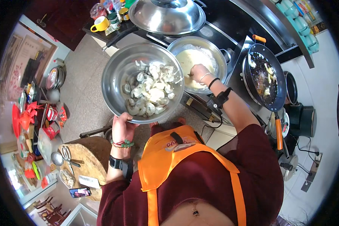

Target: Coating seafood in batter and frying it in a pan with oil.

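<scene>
My left hand (123, 124) grips the near rim of a large stainless steel bowl (113, 82), tilted and holding a heap of raw peeled shrimp (151, 93). To its right is a metal pan (224, 56) with pale, creamy batter (193, 58) in it. My right hand (200, 74) is over the batter, its fingers curled downward at the surface; whether they pinch something I cannot tell. Farther right, a dark wok (282, 82) with an orange handle (278, 134) holds dark oil with pale pieces floating in it.
A big domed steel lid (166, 18) covers the stove's back left. A yellow mug (101, 24) and jars stand beside it. At lower left, a round wooden block (87, 152) bears scissors (66, 154), a skimmer (57, 158), a cleaver (89, 181) and a phone (80, 192).
</scene>
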Demonstrator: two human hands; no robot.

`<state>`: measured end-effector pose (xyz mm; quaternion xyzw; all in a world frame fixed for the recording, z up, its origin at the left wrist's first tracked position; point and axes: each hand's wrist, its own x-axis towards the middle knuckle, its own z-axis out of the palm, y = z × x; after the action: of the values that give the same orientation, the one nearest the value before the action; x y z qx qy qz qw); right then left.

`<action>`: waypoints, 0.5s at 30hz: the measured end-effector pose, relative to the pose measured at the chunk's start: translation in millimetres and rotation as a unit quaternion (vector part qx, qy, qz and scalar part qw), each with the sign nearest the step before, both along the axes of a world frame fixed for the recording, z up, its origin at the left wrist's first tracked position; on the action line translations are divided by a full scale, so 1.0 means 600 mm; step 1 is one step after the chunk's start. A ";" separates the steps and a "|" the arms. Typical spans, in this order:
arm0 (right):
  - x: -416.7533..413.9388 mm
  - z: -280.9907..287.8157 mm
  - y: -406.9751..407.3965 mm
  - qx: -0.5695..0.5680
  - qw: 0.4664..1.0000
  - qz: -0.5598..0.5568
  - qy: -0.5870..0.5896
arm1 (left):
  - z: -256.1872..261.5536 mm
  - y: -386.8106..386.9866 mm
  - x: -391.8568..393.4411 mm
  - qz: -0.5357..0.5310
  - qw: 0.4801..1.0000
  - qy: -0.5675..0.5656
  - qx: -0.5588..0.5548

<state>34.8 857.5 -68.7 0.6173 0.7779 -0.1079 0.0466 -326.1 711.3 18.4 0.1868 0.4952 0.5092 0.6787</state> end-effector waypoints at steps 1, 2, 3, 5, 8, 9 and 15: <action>-0.012 0.030 -0.002 -0.001 1.000 0.003 0.001 | -0.005 -0.002 -0.005 0.004 1.000 -0.006 0.003; -0.017 0.067 -0.001 -0.075 0.991 -0.047 0.103 | -0.010 -0.005 -0.010 0.008 1.000 -0.005 0.002; -0.016 0.096 -0.007 -0.143 0.963 -0.104 0.203 | -0.011 -0.003 -0.010 0.006 1.000 -0.010 0.001; 0.012 0.070 0.001 -0.122 0.953 -0.125 0.247 | -0.013 0.000 -0.008 0.001 1.000 -0.015 0.002; 0.052 0.019 0.009 -0.109 0.972 -0.183 0.103 | -0.010 0.010 -0.002 0.007 1.000 -0.024 -0.001; 0.059 -0.002 0.004 -0.108 0.971 -0.184 0.104 | -0.010 0.010 -0.003 0.012 1.000 -0.026 0.001; 0.068 0.008 -0.022 0.057 0.969 -0.239 0.028 | -0.007 0.014 -0.006 0.003 0.999 -0.035 0.011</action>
<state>75.6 844.2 -64.0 0.7834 0.6139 -0.0892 -0.0376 -329.6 719.5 14.2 0.1751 0.4662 0.5225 0.6921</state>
